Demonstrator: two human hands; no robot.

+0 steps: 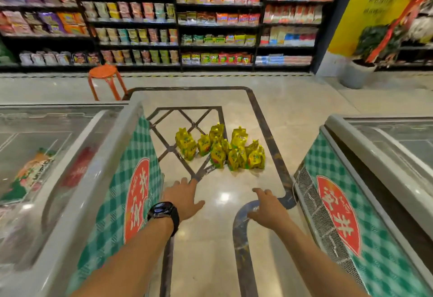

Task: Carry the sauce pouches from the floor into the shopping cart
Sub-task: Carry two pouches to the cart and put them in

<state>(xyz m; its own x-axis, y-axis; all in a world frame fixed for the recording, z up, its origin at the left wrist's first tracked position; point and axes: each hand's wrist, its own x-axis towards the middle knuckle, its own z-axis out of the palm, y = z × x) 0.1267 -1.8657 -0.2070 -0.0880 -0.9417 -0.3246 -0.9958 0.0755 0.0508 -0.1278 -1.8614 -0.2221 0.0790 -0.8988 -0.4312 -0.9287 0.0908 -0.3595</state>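
Several yellow sauce pouches (221, 148) stand in a loose cluster on the polished floor, in the aisle between two chest freezers. My left hand (184, 197), with a black watch on its wrist, reaches forward with spread fingers and holds nothing. My right hand (267, 205) is stretched out beside it, fingers relaxed and empty. Both hands hover well short of the pouches. No shopping cart is in view.
A chest freezer (93, 167) with green checked side panels flanks the aisle on the left and another freezer (365, 179) on the right. An orange stool (105, 81) stands beyond the left one. Stocked shelves (210, 20) line the back; a potted plant (360, 71) stands far right.
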